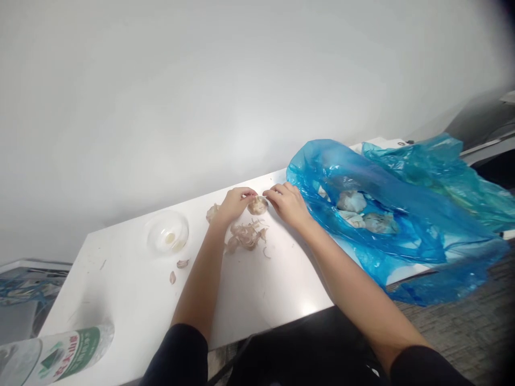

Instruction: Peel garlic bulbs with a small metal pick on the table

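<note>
Between my two hands a garlic bulb (pixel 257 206) sits near the table's back edge. My left hand (pixel 235 205) is closed in a pinch at the bulb's upper left. From the other side my right hand (pixel 287 202) pinches too, fingertips near the left ones. A small pale piece of garlic (pixel 262 197) shows between the fingertips, over the bulb; its outline is mostly covered. Just in front lies a heap of garlic skins (pixel 247 236). Another garlic bulb (pixel 212 213) is partly hidden behind my left wrist.
On the left stand a clear bowl (pixel 155 238) with pale cloves and, nearer, a plastic bottle (pixel 60 356). Two unpeeled cloves (pixel 182 264) lie by my left forearm. A blue plastic bag (pixel 418 230) holding garlic bulbs (pixel 352 202) spreads over the right side. The wall rises behind.
</note>
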A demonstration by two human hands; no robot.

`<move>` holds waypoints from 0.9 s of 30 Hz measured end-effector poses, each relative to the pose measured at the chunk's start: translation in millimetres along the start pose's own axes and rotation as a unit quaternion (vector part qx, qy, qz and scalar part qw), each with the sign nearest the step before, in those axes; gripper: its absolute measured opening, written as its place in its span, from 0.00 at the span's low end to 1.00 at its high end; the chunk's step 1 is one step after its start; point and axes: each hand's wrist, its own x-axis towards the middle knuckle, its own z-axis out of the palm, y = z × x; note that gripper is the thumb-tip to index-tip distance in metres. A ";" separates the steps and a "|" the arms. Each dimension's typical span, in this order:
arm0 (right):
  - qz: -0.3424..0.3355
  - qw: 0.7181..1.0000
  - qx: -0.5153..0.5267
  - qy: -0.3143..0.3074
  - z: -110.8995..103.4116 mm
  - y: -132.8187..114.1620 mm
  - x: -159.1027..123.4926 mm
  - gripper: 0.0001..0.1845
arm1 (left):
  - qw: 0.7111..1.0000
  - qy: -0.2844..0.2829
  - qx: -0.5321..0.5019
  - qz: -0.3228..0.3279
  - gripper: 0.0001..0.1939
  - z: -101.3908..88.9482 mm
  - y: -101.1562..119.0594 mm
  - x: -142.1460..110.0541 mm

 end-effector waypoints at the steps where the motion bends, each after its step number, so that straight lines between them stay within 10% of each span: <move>1: -0.001 1.000 0.002 0.001 0.6 0.0 -0.1 0.16 | 1.000 -0.002 0.001 0.000 0.10 -0.1 -0.2 0.0; 27: -0.002 1.000 -0.002 -0.017 0.8 -1.8 1.2 0.17 | 1.000 -0.011 0.002 0.026 0.11 -0.3 -4.7 2.6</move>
